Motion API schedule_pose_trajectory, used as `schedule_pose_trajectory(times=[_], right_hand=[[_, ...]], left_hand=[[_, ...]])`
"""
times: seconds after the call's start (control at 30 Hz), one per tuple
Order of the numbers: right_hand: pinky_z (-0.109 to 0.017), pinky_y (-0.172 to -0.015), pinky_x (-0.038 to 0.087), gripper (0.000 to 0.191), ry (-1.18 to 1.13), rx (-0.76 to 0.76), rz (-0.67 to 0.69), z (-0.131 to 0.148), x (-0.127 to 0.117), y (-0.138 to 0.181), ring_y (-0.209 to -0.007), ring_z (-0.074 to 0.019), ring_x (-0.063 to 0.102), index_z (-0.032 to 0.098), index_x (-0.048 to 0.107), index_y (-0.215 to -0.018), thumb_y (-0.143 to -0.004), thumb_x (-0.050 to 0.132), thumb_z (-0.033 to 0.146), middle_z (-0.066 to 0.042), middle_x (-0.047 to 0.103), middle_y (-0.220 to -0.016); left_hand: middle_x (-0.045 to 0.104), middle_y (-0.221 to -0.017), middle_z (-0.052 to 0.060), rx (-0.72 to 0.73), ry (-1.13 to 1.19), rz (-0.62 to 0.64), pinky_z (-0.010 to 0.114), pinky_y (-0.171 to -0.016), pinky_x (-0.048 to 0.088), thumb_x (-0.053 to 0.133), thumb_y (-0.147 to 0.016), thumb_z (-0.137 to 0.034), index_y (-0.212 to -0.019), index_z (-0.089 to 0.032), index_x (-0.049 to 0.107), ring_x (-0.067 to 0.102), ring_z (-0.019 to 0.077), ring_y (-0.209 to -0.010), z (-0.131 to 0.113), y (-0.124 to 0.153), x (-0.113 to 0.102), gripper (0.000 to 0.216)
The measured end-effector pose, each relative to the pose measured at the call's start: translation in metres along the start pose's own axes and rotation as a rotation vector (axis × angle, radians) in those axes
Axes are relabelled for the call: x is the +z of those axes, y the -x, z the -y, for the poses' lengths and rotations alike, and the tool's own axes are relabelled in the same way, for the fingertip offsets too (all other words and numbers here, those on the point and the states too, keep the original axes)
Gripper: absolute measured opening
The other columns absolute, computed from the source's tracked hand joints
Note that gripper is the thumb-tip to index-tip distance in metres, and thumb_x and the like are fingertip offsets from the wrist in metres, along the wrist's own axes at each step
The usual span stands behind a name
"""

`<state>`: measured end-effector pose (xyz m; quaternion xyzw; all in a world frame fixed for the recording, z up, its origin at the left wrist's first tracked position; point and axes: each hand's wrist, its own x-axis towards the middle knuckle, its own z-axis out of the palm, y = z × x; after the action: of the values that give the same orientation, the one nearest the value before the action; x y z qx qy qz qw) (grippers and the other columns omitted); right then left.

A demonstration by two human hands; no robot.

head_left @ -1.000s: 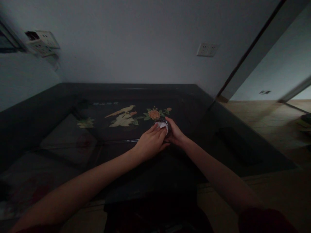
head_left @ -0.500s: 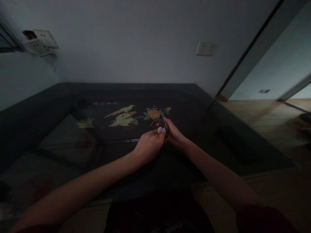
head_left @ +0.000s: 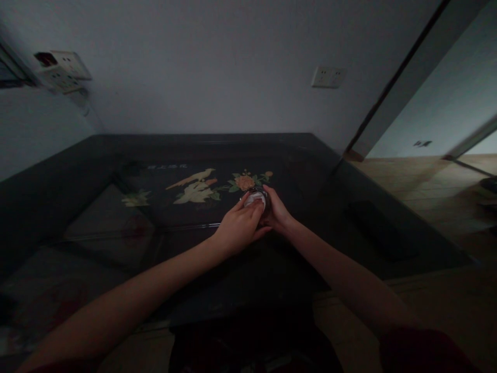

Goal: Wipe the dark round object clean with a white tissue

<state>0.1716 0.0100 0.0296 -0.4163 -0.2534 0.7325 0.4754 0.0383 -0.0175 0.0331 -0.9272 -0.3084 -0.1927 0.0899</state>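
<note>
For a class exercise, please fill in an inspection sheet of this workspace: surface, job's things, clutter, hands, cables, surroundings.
Surface: dark, glossy table with a bird-and-flower picture.
Job's things: dark, shiny-rimmed vessel; white wad inside, material unclear.
Clutter: dark flat object at right; on or under the surface, cannot tell.
Hands: left hand has fingers in the vessel's mouth, against the wad; right hand grips the vessel's side.
Cables: possibly one below the left sockets; too dim to confirm.
Surroundings: pale wall, right socket plate, wood-look floor.

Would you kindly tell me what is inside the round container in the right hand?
White tissue or cloth shows inside the container, partly under the left hand. What lies beneath is covered and cannot be seen.
</note>
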Motion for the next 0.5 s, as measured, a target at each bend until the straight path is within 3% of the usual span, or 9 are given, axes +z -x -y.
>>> schedule_pose_trajectory(times=[0.13, 0.3, 0.4, 0.5], right_hand=[[-0.022, -0.034, 0.029, 0.045, 0.014, 0.003, -0.02, 0.0009, 0.0019, 0.0029, -0.035, -0.011, 0.039, 0.019, 0.057, -0.064, -0.091, 0.035, 0.046, 0.003, 0.049, -0.042], [-0.022, -0.038, 0.033, 0.04, -0.011, -0.02, 0.018, -0.0001, 0.0062, 0.0037, -0.043, -0.0121, 0.048, 0.018, 0.063, -0.075, -0.092, 0.036, 0.043, 0.001, 0.058, -0.053], [-0.022, -0.04, 0.037, 0.04, -0.023, -0.048, 0.015, -0.0021, 0.0072, 0.0004, -0.045, -0.0117, 0.049, 0.018, 0.063, -0.077, -0.092, 0.035, 0.041, 0.0, 0.061, -0.056], [-0.021, -0.037, 0.032, 0.041, -0.008, -0.024, -0.004, -0.0047, 0.0066, -0.0029, -0.04, -0.0106, 0.046, 0.018, 0.061, -0.072, -0.092, 0.035, 0.044, 0.002, 0.058, -0.052]], left_hand=[[0.064, -0.116, 0.02, 0.001, -0.05, -0.001, 0.042, -0.113, 0.026, 0.052, -0.086, -0.04, -0.116, -0.003, 0.051, 0.058, 0.0246, -0.115, 0.0016, 0.001, -0.0006, 0.047], [0.06, -0.118, 0.027, -0.022, -0.173, -0.035, 0.04, -0.111, 0.031, 0.048, -0.087, -0.029, -0.118, 0.007, 0.05, 0.057, 0.0274, -0.116, -0.0047, 0.0017, -0.0053, 0.047], [0.063, -0.113, 0.029, -0.024, -0.204, -0.052, 0.038, -0.107, 0.036, 0.048, -0.087, -0.027, -0.111, 0.008, 0.054, 0.061, 0.0276, -0.11, -0.0071, 0.0019, -0.0071, 0.043], [0.069, -0.097, 0.024, -0.013, -0.228, -0.028, 0.035, -0.103, 0.04, 0.049, -0.087, -0.024, -0.098, 0.003, 0.061, 0.067, 0.0246, -0.095, -0.0071, 0.0017, -0.0086, 0.031]])
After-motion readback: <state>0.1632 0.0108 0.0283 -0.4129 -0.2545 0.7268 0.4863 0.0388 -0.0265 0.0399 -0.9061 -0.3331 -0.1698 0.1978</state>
